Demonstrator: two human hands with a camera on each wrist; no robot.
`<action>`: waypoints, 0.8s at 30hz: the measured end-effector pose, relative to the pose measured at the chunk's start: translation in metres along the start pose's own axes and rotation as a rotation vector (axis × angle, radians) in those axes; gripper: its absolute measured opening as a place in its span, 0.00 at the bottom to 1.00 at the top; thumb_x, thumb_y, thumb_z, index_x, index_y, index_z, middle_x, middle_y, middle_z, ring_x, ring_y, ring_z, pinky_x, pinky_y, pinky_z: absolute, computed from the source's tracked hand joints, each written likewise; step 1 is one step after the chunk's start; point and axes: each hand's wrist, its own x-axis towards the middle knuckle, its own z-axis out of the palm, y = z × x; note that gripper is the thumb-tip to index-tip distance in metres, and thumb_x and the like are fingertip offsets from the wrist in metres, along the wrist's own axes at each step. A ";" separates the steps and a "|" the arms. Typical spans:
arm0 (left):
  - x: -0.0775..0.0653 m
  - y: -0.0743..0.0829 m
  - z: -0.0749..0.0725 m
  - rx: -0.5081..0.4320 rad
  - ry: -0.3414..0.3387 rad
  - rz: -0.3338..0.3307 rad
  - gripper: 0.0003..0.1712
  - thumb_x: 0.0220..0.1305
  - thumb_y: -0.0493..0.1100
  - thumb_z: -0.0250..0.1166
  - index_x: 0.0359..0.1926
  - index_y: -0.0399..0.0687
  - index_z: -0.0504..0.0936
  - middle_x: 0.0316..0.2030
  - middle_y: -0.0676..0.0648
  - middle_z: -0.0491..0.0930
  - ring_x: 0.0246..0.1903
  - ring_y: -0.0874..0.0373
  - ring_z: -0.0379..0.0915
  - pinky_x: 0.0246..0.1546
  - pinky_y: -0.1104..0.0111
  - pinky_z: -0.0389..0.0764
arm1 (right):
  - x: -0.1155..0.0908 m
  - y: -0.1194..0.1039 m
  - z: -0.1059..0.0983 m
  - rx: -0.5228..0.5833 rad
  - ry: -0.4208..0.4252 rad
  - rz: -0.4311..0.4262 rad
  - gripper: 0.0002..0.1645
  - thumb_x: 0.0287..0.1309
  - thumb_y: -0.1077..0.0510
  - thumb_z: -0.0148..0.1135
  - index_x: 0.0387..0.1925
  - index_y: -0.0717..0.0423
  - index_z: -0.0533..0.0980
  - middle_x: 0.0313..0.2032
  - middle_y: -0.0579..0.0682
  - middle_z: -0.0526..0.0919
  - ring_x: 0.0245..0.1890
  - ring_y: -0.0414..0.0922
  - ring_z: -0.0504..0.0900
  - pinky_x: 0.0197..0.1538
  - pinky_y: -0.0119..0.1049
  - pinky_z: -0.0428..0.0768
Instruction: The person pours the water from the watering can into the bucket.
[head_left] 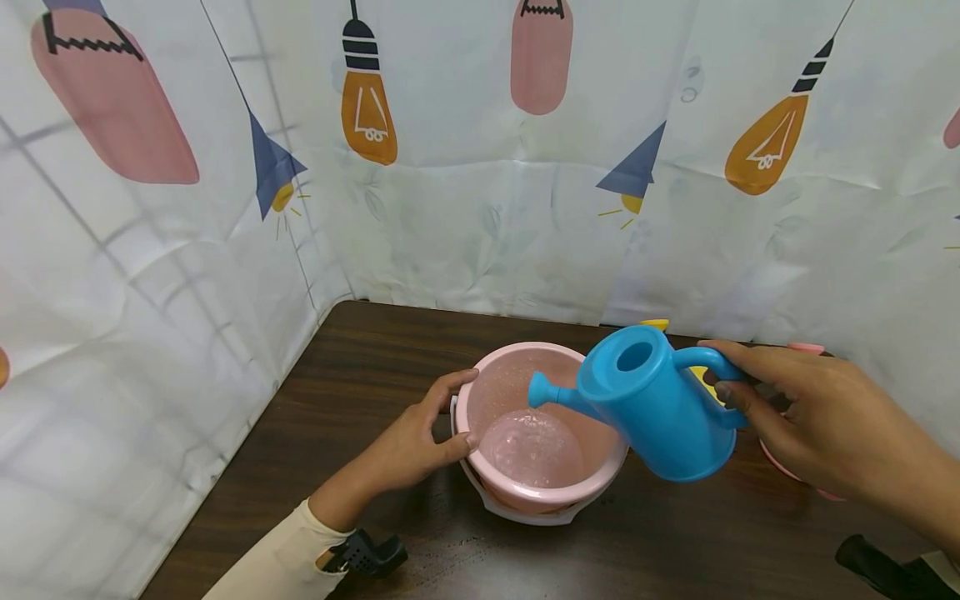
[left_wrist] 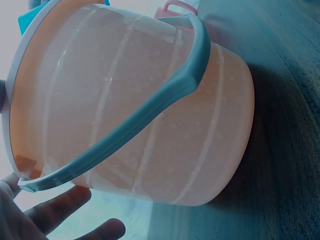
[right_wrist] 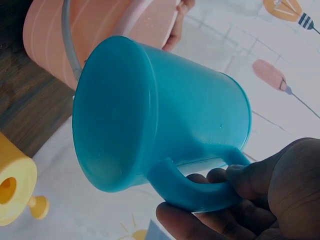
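Observation:
A pink bucket (head_left: 487, 479) with a pale handle (left_wrist: 145, 117) stands on the table, rippled water (head_left: 532, 446) in its bottom. My left hand (head_left: 416, 442) holds the bucket's left rim by thumb and forefinger, while other fingers (left_wrist: 60, 205) spread loosely beside the outer wall. With its fingers curled round the handle, my right hand (head_left: 817, 408) grips a blue watering can (head_left: 663, 408). The can tilts left and its spout (head_left: 551, 392) hangs over the bucket's opening. I cannot make out a clear stream from the spout.
Behind the blue can is a yellow watering can (right_wrist: 17, 175), mostly hidden in the head view. A pink object (head_left: 806, 347) shows partly behind my right hand. Water drops dot the dark wooden table (head_left: 352, 367) near the bucket. A printed white curtain (head_left: 465, 233) hangs behind and left.

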 end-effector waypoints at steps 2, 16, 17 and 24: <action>0.000 0.000 0.000 0.001 -0.001 -0.001 0.44 0.65 0.59 0.66 0.78 0.73 0.55 0.62 0.46 0.74 0.61 0.46 0.72 0.53 0.41 0.74 | 0.000 0.000 -0.001 0.004 0.000 0.000 0.38 0.41 0.73 0.78 0.59 0.63 0.80 0.39 0.50 0.87 0.24 0.32 0.75 0.24 0.32 0.75; 0.000 0.001 -0.001 -0.002 -0.006 -0.011 0.44 0.65 0.56 0.66 0.77 0.73 0.55 0.61 0.47 0.75 0.61 0.46 0.71 0.54 0.41 0.73 | 0.001 -0.003 -0.002 0.006 0.005 -0.014 0.34 0.46 0.70 0.77 0.59 0.61 0.80 0.37 0.46 0.85 0.22 0.30 0.69 0.24 0.28 0.70; 0.000 0.001 -0.001 -0.001 -0.007 -0.011 0.44 0.65 0.57 0.66 0.77 0.73 0.55 0.61 0.47 0.75 0.61 0.46 0.71 0.54 0.41 0.73 | 0.001 -0.003 -0.003 0.007 0.003 -0.015 0.34 0.48 0.69 0.77 0.60 0.60 0.80 0.37 0.45 0.84 0.22 0.29 0.69 0.24 0.28 0.70; -0.001 0.002 -0.001 0.007 -0.005 -0.008 0.44 0.65 0.58 0.66 0.78 0.71 0.56 0.62 0.47 0.74 0.61 0.46 0.71 0.54 0.41 0.73 | 0.001 -0.003 -0.003 0.000 0.000 -0.016 0.32 0.50 0.68 0.77 0.60 0.59 0.80 0.37 0.43 0.83 0.23 0.30 0.69 0.23 0.31 0.70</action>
